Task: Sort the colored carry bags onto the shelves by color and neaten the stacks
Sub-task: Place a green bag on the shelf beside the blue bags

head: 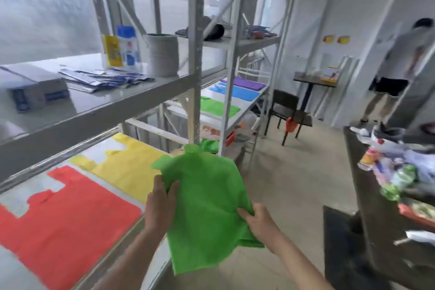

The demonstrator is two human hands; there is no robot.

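Observation:
I hold a green carry bag [207,198] in the air in front of the near shelf. My left hand [161,205] grips its left edge and my right hand [257,221] grips its lower right edge. On the near shelf [14,263] lie a red bag stack [66,216] and, beyond it, a yellow bag stack [127,167]. On the farther shelf unit lie a green stack [217,107], a blue stack [237,93] and a purple stack [246,83]. More green fabric [209,145] shows behind the held bag.
A grey upright post [195,54] stands between the two shelf units. The upper shelf holds a box [35,94], packets, bottles and a white bucket [162,54]. A dark table [367,195] with clutter is on the right, a chair [286,110] ahead, and a person [400,66] at far right.

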